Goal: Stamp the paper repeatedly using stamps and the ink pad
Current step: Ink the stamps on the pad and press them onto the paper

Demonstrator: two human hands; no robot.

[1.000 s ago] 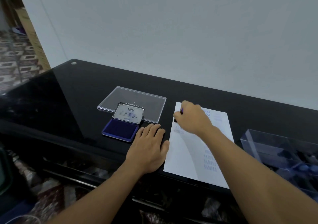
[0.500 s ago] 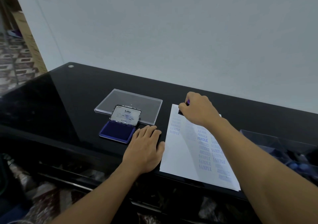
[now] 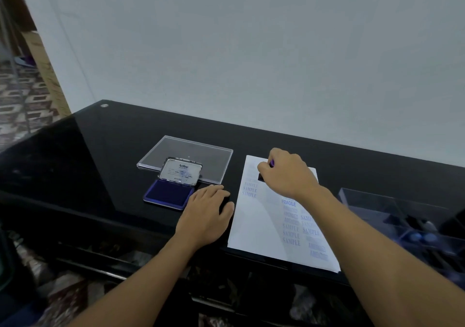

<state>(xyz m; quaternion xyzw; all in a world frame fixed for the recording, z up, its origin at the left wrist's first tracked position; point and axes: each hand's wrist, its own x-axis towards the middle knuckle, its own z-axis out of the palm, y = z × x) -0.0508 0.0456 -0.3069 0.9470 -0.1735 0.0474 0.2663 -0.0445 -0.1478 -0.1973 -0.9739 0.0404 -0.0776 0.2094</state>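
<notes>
Right hand (image 3: pixel 286 173) grips a small stamp (image 3: pixel 261 176), fingers curled round it, with the dark base at the upper left of the paper (image 3: pixel 259 221); contact cannot be confirmed. Left hand (image 3: pixel 206 213) lies flat, fingers straight, on the black table (image 3: pixel 100 150), just beside the paper's left edge. Ink pad (image 3: pixel 167 194) sits open near that hand's fingertips. Blue SAMPLE and FRAGILE prints mark the paper.

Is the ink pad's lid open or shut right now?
Open: the ink pad shows its blue surface bare, and its labelled lid stands tilted up behind it.
</notes>
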